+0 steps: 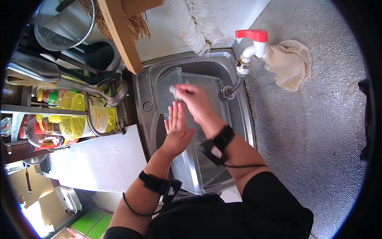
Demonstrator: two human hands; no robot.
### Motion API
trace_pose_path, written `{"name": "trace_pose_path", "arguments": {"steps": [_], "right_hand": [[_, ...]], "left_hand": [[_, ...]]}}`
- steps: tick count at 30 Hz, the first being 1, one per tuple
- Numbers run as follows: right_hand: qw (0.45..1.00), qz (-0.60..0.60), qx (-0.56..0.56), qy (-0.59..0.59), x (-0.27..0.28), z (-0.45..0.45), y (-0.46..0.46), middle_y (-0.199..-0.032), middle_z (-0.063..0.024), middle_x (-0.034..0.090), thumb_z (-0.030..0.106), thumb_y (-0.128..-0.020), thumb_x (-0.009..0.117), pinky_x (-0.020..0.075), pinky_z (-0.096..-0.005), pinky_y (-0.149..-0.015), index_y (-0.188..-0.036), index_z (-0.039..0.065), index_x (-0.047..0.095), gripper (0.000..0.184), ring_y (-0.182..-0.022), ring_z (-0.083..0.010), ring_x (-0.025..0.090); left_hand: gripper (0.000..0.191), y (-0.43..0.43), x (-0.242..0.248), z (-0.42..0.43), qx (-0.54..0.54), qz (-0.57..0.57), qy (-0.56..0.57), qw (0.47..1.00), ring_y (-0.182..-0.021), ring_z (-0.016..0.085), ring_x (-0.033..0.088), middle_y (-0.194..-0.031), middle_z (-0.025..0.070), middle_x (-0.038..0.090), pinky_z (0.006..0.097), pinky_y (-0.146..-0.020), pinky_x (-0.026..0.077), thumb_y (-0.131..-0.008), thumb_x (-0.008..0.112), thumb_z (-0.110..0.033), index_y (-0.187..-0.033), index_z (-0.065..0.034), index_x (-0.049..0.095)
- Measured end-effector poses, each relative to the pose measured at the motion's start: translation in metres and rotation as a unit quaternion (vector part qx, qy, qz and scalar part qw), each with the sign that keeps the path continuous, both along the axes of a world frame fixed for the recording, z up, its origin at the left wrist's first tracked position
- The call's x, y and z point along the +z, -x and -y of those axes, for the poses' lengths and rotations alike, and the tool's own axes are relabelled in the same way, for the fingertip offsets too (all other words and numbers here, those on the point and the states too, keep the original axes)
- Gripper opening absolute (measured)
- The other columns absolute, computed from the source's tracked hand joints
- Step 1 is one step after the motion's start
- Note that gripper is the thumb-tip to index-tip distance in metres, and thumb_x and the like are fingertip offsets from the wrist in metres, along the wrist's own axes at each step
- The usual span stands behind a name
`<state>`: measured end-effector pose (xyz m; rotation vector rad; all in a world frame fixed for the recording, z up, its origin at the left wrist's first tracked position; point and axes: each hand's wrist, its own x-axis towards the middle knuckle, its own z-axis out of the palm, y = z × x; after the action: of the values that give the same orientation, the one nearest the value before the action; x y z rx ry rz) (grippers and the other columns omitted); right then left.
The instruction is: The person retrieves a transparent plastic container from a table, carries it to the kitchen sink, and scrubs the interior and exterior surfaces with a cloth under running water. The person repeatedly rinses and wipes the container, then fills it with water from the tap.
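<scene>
A clear plastic, drawer-like container [185, 167] lies tilted in a stainless steel sink [141, 89] before me. My left hand [177, 133] is held flat over it, fingers extended and thumb spread, with nothing in it. Whether the palm touches the plastic cannot be told. Just beyond those fingertips, my right hand [194, 100] pinches a small whitish wad [174, 92], perhaps sponge or cloth, at the container's far part. The right hand is slightly blurred. Its wrist and the left one each bear a black strapped device with a cable.
A white tap [249, 53] with a red lever and a flexible metal hose [238, 83] stands right of the sink. A beige cloth [289, 64] lies beside it. Left are a bottle rack [44, 110], hanging ladles [115, 95] and a white board [101, 162]. A white bristle brush [197, 24] hangs above.
</scene>
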<state>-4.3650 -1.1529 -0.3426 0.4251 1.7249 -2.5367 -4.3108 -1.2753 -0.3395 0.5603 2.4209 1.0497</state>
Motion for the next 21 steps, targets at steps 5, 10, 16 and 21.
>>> {"name": "trace_pose_path", "arguments": {"steps": [5, 10, 16, 21], "right_hand": [[0.999, 0.011, 0.005, 0.034, 0.003, -0.001, 0.002, -0.09, -0.0039, 0.06, 0.013, -0.078, 0.06, 0.0434, -0.0238, -0.07, -0.098, 0.002, 0.059, 0.023, -0.08, -0.0101, 0.054], [0.99, 0.024, -0.04, 0.131, -0.013, -0.002, 0.051, -0.087, -0.0014, 0.058, 0.01, -0.078, 0.06, 0.0432, -0.0241, -0.068, -0.088, 0.008, 0.055, 0.012, -0.079, -0.012, 0.054], [0.987, 0.011, -0.031, 0.16, -0.014, 0.004, -0.027, -0.088, -0.0044, 0.056, 0.005, -0.081, 0.055, 0.0423, -0.0248, -0.069, -0.093, 0.005, 0.052, 0.012, -0.076, -0.013, 0.052], [0.996, 0.051, 0.024, 0.076, -0.012, 0.011, -0.107, -0.08, -0.0024, 0.053, 0.006, -0.081, 0.055, 0.0406, -0.0233, -0.068, -0.092, 0.003, 0.053, 0.011, -0.073, -0.0102, 0.05]], "left_hand": [[0.084, 0.0, -0.001, 0.0, 0.007, -0.013, -0.022, 1.0, -0.131, 0.032, -0.01, -0.143, 0.0129, -0.006, 0.0535, -0.1, 0.0, -0.077, 0.053, -0.025, -0.137, -0.0092, -0.004], [0.086, 0.0, -0.005, 0.007, 0.023, 0.028, -0.051, 0.998, -0.132, 0.028, -0.009, -0.144, 0.0119, -0.005, 0.05, -0.101, -0.001, -0.076, 0.055, -0.023, -0.137, -0.0101, -0.004], [0.067, 0.013, -0.011, 0.016, 0.044, 0.149, -0.23, 0.961, -0.132, 0.022, -0.01, -0.144, 0.0087, -0.007, 0.0359, -0.104, -0.005, -0.09, 0.027, -0.045, -0.137, -0.0098, -0.005], [0.069, 0.007, -0.01, 0.017, 0.065, 0.205, -0.347, 0.913, -0.131, 0.019, -0.011, -0.144, 0.0065, -0.009, 0.0339, -0.104, -0.006, -0.088, 0.014, -0.055, -0.137, -0.0102, -0.006]]}}
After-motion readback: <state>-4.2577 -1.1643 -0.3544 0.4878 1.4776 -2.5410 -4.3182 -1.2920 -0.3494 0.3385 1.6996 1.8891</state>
